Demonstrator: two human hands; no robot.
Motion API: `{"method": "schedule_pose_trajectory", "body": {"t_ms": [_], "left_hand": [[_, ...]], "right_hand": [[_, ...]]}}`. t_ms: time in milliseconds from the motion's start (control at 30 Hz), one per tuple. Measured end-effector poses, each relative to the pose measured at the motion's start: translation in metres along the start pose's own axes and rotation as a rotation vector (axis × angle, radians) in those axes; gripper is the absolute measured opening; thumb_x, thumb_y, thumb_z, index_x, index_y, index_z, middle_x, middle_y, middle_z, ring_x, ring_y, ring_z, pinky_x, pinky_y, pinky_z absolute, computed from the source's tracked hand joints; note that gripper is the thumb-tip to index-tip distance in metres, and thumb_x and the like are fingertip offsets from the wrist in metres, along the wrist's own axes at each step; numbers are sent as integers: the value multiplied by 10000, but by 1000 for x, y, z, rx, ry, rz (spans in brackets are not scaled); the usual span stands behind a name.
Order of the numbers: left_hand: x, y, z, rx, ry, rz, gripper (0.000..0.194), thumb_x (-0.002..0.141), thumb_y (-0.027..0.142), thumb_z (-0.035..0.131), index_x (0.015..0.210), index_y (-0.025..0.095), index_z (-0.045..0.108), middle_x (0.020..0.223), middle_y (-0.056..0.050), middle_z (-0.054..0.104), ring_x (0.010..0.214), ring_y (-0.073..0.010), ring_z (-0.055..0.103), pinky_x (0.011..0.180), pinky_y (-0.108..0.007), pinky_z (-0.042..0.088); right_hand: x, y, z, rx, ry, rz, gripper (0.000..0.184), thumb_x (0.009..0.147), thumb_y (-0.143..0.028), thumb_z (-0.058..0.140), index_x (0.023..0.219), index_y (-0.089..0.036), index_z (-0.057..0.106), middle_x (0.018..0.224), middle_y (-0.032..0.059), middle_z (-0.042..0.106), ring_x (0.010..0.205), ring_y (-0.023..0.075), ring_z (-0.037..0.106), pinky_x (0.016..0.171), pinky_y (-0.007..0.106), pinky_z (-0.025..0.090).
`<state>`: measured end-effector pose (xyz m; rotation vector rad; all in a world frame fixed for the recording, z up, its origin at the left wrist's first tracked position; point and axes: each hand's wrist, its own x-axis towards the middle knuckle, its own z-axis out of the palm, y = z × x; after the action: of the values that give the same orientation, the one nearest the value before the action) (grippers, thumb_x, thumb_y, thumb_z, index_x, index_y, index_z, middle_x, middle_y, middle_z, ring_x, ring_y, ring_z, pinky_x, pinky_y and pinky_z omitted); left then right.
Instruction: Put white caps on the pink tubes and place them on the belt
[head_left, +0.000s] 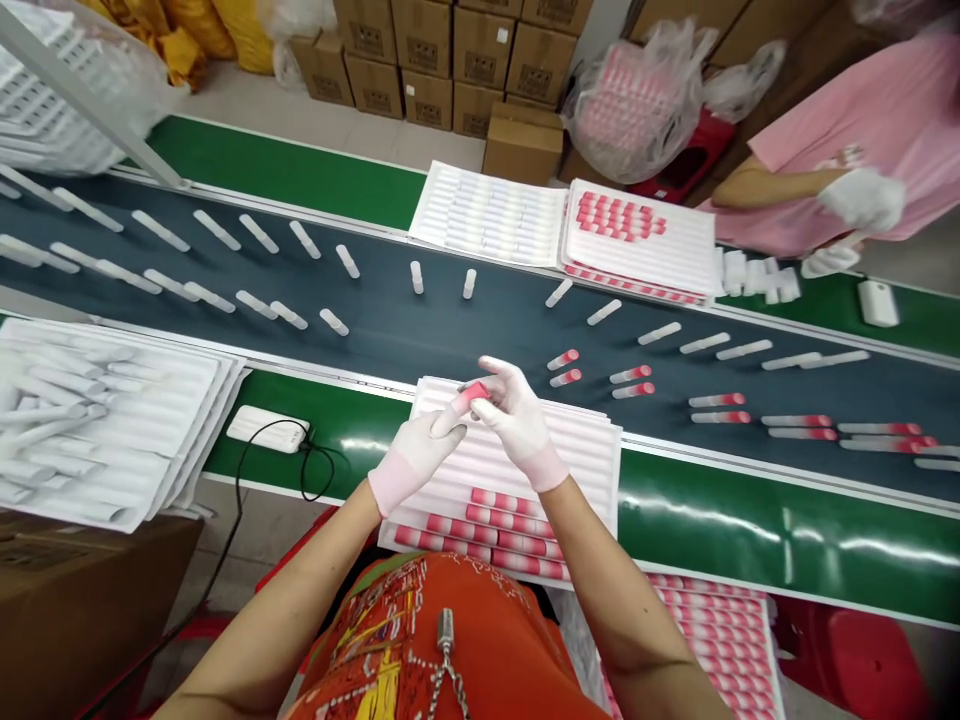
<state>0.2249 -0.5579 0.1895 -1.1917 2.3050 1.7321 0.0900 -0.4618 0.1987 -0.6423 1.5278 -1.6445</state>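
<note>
Pink-tipped tube (463,403) in both gloved hands (421,450) (519,415)

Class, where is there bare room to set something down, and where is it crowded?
Bare: the near green ledge right of the front tray; the far green ledge left of the far trays; the belt between nearer white tubes and pink-tipped tubes. Crowded: the belt's right end and heaped left tray.

Patterned orange shirt (480,640), white gloves (520,424), pink cuffs (545,469), silver pendant (445,630)
</note>
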Motion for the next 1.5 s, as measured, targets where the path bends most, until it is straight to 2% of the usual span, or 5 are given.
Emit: {"method": "schedule_pose_trajectory", "body": {"t_ms": [500,767,1067,1333,1500], "left_hand": [[46,-23,22,11,154,230,317,718,248,738,1006,219,609,999,-80,661,878,-226,668,800,-351,525],[159,-108,-102,-7,995,-74,895,703,249,801,1461,105,347,1386,-197,429,1198,-274,569,1122,-420,432],[229,-133,-134,-40,767,-183,298,770,160,677,1055,151,589,911,-65,617,1000,-277,661,1067,-463,477],[192,-122,-102,-106,681,-36,266,928,314,528,1145,166,573,942,-55,660,879,-185,657,906,-337,549],[86,-94,-53,-234,363,55,436,884,397,545,1258,172,551,1068,-82,670,930,-186,663,883,-329,554]], "right_hand": [[-5,4,-1,-427,164,-53,166,765,-300,737,904,-213,710,870,28,681,801,194,639,761,342,538],[104,77,-110,-814,557,-7,336,816,-275,599,1114,-149,688,1108,124,667,1029,247,643,1007,417,489],[110,102,-132,-995,556,157,611,785,-284,693,1364,-127,577,1183,136,619,1025,261,620,1001,419,491],[-55,88,-46,-1207,-780,-35,274,944,-198,550,1175,-233,693,1112,108,643,936,236,597,823,353,501],[-92,102,-44,-1392,-815,136,115,926,-136,559,900,-146,670,1142,181,622,958,262,600,804,362,495]]}}
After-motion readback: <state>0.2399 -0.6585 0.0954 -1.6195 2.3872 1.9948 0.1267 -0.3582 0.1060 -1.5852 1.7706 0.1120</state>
